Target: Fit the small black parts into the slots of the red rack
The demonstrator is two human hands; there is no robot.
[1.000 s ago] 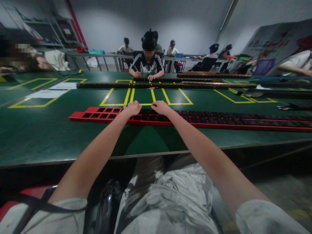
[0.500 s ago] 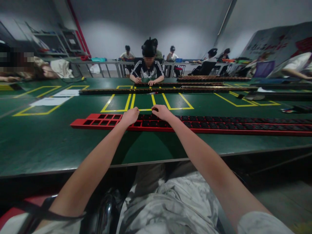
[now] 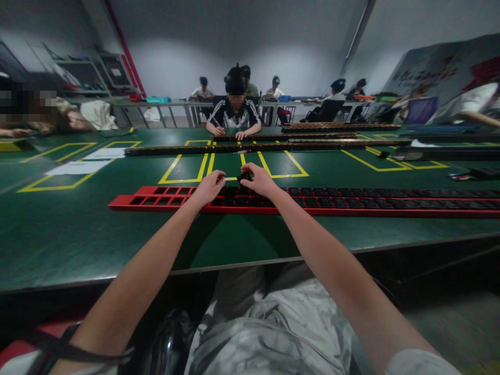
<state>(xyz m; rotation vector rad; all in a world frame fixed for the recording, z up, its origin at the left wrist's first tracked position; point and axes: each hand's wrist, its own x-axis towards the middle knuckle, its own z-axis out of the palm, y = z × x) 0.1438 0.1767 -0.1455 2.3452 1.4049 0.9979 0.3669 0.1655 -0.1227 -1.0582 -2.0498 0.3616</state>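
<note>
A long red frame [image 3: 128, 203] with two rows of square openings lies across the green table before me. Toward the right its openings hold black square pieces [image 3: 324, 201]; several at the left end show no piece. Just above the frame, my right hand [image 3: 258, 180] pinches a small black piece [image 3: 240, 178], tilted and partly hidden by the fingers. My left hand [image 3: 212, 186] hovers over the frame to the left, its fingers bent and a little apart, with nothing visible in them.
Long dark strips [image 3: 175, 150] lie farther back on the table [image 3: 70, 234], which has yellow tape outlines. White papers [image 3: 78, 167] lie at the left. Across the table sits a person [image 3: 234, 112], and other people work behind. Dark items [image 3: 474, 175] lie at the right.
My right hand has risen slightly, and the black piece in it now shows above the frame. My left hand's fingers have loosened. The view has shifted a little.
</note>
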